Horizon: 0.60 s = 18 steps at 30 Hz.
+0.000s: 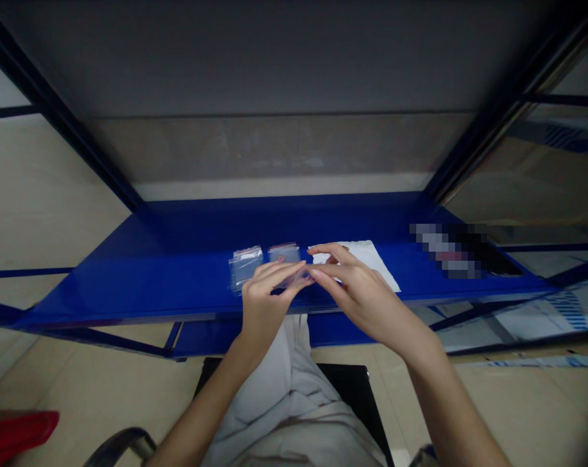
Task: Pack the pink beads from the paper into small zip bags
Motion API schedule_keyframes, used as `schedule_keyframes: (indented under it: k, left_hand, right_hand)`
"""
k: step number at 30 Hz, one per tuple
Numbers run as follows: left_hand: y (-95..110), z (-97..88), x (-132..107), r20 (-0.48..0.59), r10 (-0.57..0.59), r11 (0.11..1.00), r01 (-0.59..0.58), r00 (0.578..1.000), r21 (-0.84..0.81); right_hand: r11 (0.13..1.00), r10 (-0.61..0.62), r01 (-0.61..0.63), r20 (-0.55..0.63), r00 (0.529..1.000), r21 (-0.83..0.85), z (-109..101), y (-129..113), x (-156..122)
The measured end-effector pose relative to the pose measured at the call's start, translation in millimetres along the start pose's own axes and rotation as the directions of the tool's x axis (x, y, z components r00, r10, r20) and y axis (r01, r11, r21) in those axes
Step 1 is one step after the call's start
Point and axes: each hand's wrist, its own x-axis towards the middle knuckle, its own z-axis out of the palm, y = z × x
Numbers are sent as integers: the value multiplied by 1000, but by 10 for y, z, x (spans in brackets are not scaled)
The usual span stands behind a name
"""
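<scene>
Both my hands meet over the front edge of a blue metal shelf [152, 285]. My left hand [264, 298] pinches a small clear plastic bag [294, 280] between thumb and fingers. My right hand [352, 279] holds the same bag from the right side, fingers closed on its edge. Two more clear zip bags lie on the shelf just behind: one [245, 263] to the left, another [284, 251] with something pinkish inside. A white sheet [371, 256] lies under my right hand.
A blurred dark object [449, 250] sits on the shelf at the right. Dark blue rack uprights rise at both sides. A black stool [352, 389] is under my legs; a red thing [11, 431] lies on the floor at lower left.
</scene>
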Motion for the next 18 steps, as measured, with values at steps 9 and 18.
schedule_keyframes:
  k: [9, 18]
  left_hand:
    - [117, -25, 58, 364, -503, 620, 621, 784, -479]
    - [-94, -34, -14, 377, -594, 437, 679, 710, -590]
  right_hand:
    - [983, 13, 9, -118, 993, 183, -96, 59, 52]
    - [899, 386, -428, -292, 875, -96, 22, 923, 125]
